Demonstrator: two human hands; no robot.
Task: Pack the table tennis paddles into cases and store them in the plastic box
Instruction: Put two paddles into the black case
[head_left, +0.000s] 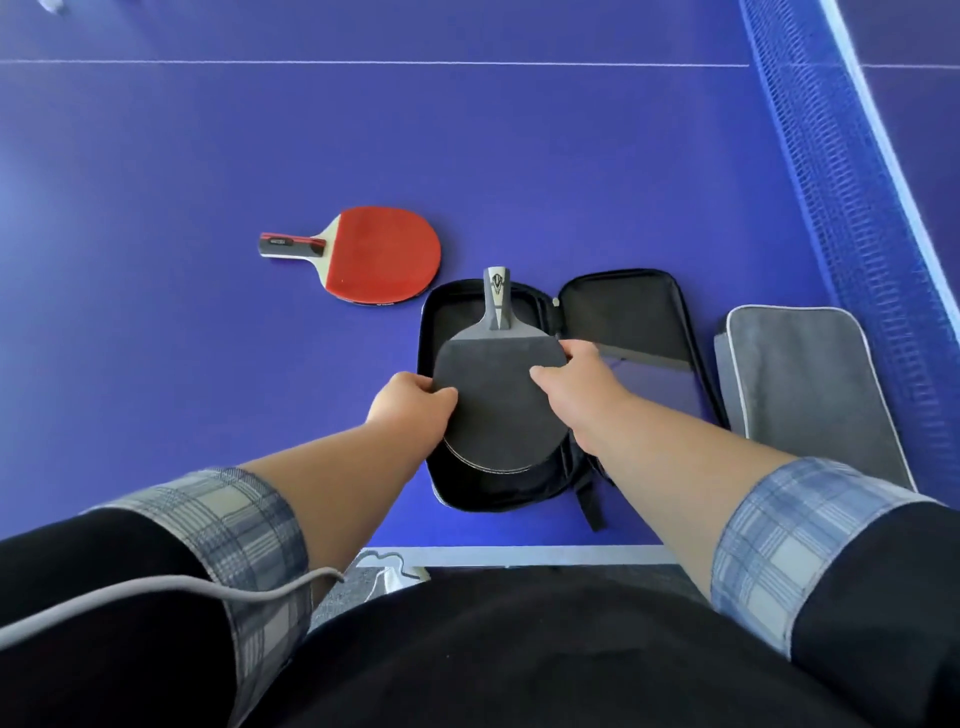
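Your left hand and right hand both grip the black-rubber table tennis paddle with the grey handle. The left pinches the blade's left edge, the fingers of the right curl over its right edge, and the thumbs lie on the top face. The paddle sits directly over the left half of the open black zip case. Its long axis runs straight away from you, so the handle points at the case's far end and the round end of the blade lies nearest your body. That already matches the long axis of the case, so lowering it should need no turning, only a check that the handle clears the far rim. I cannot tell whether the blade already rests in that half or hangs just above it. The right half of the case, the lid, lies flat and holds nothing visible. 1 more paddle, the red-rubber paddle, lies on the blue tabletop just beyond the case's far left corner, handle pointing left, nearer your left hand. The closed grey fabric case lies just right of the black one, beside the blue net. The plastic box is not in view.
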